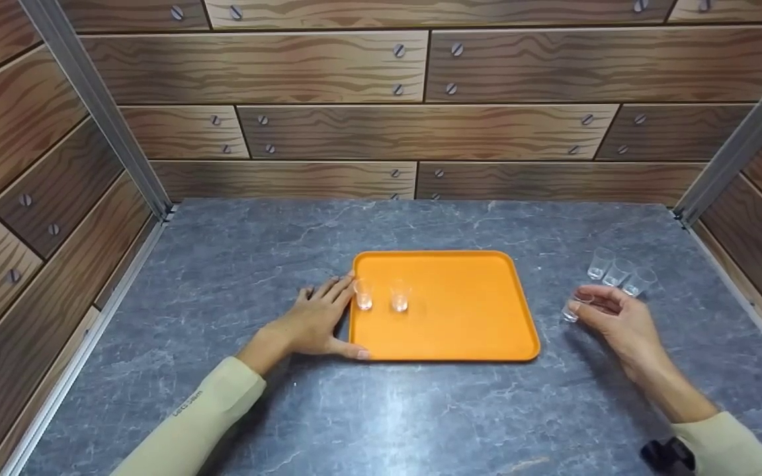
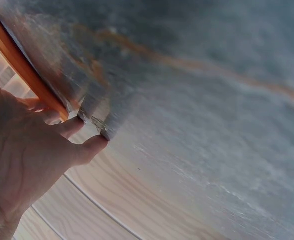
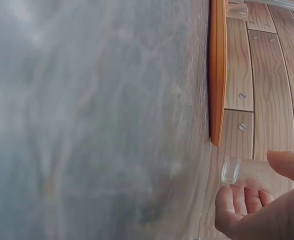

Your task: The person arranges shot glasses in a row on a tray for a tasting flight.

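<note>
An orange tray [image 1: 467, 311] lies on the table, with a clear shot glass [image 1: 399, 297] standing on its left part and another shot glass [image 1: 364, 295] near its left rim. My left hand [image 1: 318, 320] rests spread along that left edge, thumb at the near corner and fingertips at the rim. To the right of the tray, my right hand [image 1: 622, 324] pinches a third clear shot glass [image 3: 257, 174] between thumb and fingers. The right wrist view shows this glass beside the tray's end, its thick base toward the table.
Behind the right hand, several clear shot glasses stand close together, among them one glass [image 1: 600, 263] at the left of the group. Wood-patterned walls [image 1: 328, 132] close off the back and both sides of the grey marbled table [image 1: 255, 238].
</note>
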Available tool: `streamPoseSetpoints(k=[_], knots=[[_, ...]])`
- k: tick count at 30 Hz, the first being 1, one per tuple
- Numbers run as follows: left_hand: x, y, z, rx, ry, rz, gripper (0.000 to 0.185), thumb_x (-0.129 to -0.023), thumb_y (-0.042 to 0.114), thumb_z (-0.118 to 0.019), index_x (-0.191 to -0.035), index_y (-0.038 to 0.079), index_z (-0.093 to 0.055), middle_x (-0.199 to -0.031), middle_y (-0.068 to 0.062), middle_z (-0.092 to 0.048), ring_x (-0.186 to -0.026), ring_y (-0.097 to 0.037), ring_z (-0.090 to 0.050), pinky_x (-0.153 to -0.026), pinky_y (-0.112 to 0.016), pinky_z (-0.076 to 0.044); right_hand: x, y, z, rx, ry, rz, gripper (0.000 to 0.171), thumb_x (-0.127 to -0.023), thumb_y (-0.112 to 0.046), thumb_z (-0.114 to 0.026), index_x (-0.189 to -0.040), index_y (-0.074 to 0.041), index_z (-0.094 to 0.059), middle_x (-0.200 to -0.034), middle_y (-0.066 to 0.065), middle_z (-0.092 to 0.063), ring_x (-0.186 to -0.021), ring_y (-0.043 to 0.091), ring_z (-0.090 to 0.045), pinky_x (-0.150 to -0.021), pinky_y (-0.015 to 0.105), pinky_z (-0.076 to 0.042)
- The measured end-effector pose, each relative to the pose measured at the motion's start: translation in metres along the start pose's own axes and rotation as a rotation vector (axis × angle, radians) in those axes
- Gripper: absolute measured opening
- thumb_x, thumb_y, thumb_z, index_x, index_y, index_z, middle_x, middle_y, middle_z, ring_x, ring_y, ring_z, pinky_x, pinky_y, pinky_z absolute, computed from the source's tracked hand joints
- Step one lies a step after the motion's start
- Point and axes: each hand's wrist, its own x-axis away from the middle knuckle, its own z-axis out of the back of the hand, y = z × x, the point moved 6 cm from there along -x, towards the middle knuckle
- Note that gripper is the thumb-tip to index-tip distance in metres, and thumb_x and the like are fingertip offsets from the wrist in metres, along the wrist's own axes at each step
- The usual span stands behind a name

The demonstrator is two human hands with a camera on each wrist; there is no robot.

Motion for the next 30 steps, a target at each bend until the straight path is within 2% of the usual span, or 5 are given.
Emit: streamPoseSetpoints(k=[8, 13, 20, 30], knots=[[0.001, 0.002, 0.000, 0.005, -0.001, -0.005, 0.133, -0.072, 0.095, -0.053, -0.167, 0.013, -0.009, -0.174, -0.008, -0.009, -0.156, -0.036, -0.018, -0.114, -0.072, -0.024, 0.003, -0.004, -0.009, -0.018, -0.016, 0.051, 0.038, -0.091, -0.010, -0.079, -0.124, 0.001, -0.064, -0.103, -0.010, -0.073, -0.091, 0.003, -0.068, -0.076, 0.019, -0.056], [0.001, 0.002, 0.001, 0.016, 0.001, -0.009, 0.132, -0.073, 0.094, -0.055, -0.167, 0.012, -0.010, -0.174, -0.008, -0.009, -0.156, -0.037, -0.019, -0.114, -0.071, -0.023, 0.003, -0.007, -0.017, -0.031, -0.037, 0.078, 0.042, -0.091, -0.008, -0.079, -0.127, 0.004, -0.061, -0.108, -0.003, -0.073, -0.095, 0.006, -0.067, -0.078, 0.021, -0.058], [0.000, 0.001, 0.002, 0.017, 0.003, -0.007, 0.133, -0.072, 0.095, -0.055, -0.167, 0.012, -0.009, -0.174, -0.009, -0.009, -0.156, -0.038, -0.019, -0.114, -0.072, -0.023, 0.000, -0.012, -0.031, -0.051, -0.048, 0.120, 0.043, -0.091, -0.006, -0.079, -0.127, 0.007, -0.060, -0.107, -0.003, -0.073, -0.096, 0.007, -0.068, -0.080, 0.020, -0.057], [0.001, 0.001, 0.001, 0.025, -0.001, -0.003, 0.133, -0.072, 0.095, -0.055, -0.167, 0.014, -0.010, -0.174, -0.008, -0.008, -0.156, -0.038, -0.019, -0.113, -0.073, -0.023, -0.006, -0.014, -0.059, 0.034, -0.081, 0.120, 0.049, -0.091, -0.010, -0.079, -0.130, 0.010, -0.058, -0.108, -0.005, -0.071, -0.099, 0.008, -0.068, -0.083, 0.021, -0.056]])
